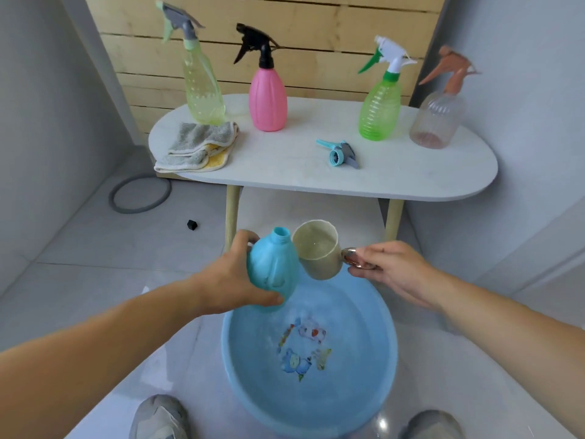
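My left hand grips a light blue bottle with no cap, its open neck pointing up and slightly away. My right hand holds the metal handle of a beige cup with water in it. The cup leans against the bottle's shoulder, its rim beside the bottle's neck. Both are held above the far edge of a blue basin standing on the floor. The bottle's blue and grey spray head lies on the white table.
On the table stand four spray bottles: yellow-green, pink, green and clear with an orange head. A folded grey and yellow cloth lies at its left end. A grey ring and a small black object lie on the floor. My shoes show at the bottom.
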Tool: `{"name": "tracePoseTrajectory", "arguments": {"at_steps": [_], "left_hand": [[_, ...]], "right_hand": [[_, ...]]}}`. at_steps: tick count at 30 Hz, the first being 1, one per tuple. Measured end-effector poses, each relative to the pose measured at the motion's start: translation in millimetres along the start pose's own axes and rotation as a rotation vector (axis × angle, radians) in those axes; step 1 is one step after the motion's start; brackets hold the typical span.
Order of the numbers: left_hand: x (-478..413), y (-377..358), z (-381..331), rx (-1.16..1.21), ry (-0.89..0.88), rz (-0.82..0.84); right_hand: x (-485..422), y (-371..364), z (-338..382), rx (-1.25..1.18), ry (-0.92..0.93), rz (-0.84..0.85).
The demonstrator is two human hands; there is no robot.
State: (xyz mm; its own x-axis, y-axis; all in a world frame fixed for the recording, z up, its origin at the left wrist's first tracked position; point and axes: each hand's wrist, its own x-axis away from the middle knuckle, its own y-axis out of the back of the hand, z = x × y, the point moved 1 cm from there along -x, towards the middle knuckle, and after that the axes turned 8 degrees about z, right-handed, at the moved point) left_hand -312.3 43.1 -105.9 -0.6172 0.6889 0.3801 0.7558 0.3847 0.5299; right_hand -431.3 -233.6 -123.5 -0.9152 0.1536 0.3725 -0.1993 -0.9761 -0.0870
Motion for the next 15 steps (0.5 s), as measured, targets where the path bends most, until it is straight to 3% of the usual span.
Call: {"name": "tracePoseTrajectory", "arguments": {"at_steps": [7,15], "left_hand": [[16.8,6.8,-32.3,0.103,-0.102,-0.01],[15.8,1.4,-47.0,0.155,-0.141,-0.045]], "right_hand": [[56.0,-3.8,78.3,0.055,0.208,-0.048],[79.9,-20.6,113.6,0.055,0.387,-0.094]]}}
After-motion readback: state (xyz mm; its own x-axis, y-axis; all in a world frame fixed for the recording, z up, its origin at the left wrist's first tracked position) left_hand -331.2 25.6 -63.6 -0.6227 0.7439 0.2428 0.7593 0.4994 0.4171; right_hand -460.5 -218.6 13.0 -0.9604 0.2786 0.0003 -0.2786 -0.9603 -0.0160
